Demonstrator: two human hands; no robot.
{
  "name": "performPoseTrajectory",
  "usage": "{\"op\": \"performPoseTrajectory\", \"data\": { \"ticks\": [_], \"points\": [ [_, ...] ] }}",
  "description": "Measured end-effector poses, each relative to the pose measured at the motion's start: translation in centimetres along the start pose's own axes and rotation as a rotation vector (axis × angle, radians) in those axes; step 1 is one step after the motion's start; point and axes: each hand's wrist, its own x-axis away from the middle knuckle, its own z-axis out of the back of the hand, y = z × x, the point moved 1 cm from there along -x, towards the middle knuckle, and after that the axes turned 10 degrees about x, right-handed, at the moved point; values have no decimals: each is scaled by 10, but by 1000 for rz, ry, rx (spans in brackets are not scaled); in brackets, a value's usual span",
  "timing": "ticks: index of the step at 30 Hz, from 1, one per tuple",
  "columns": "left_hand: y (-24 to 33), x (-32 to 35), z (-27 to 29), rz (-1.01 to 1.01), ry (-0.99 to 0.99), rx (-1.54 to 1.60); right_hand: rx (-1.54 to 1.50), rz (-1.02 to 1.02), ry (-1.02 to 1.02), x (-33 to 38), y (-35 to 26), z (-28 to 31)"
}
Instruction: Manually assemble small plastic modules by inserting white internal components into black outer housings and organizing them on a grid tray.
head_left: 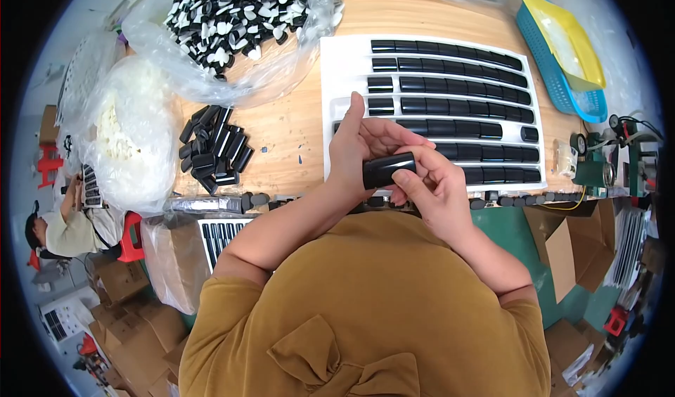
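A short glossy black curved piece (389,170), like a small case or cap, is pinched in my right hand (441,191), its thumb pressed on one end. My left hand (351,149) is beside it, thumb raised and fingers stretched out behind the right fingers. The piece's other end touches the left palm. Both hands are over the near edge of a white tray (327,66) holding rows of similar black pieces (464,87). Some slots in its rows show gaps. What lies under the fingers is hidden.
Left of the tray lies a loose pile of black pieces (214,147). Beyond it, a clear bag (151,35) holds many small black and white parts. Another bag (133,137) has whitish parts. Blue (594,109) and yellow baskets (590,45) stand far right. Another person (77,228) works at left.
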Motion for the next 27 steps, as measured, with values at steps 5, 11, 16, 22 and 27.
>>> {"op": "performPoseTrajectory", "data": {
  "ticks": [5, 11, 16, 22, 27],
  "points": [
    [5, 0, -6, -31, 80, -64, 44, 75, 44, -1, 2, -6],
    [4, -14, 27, -106, 102, -153, -14, -26, -19, -28, 14, 9],
    [82, -66, 68, -778, 451, -1105, 136, 58, 313, -29, 25, 44],
    [238, -62, 189, -841, 1015, -2010, 140, 55, 799, 4, 49, 142],
    [254, -69, 207, -710, 839, -2297, 172, 102, 953, 14, 54, 183]
  ]
}}
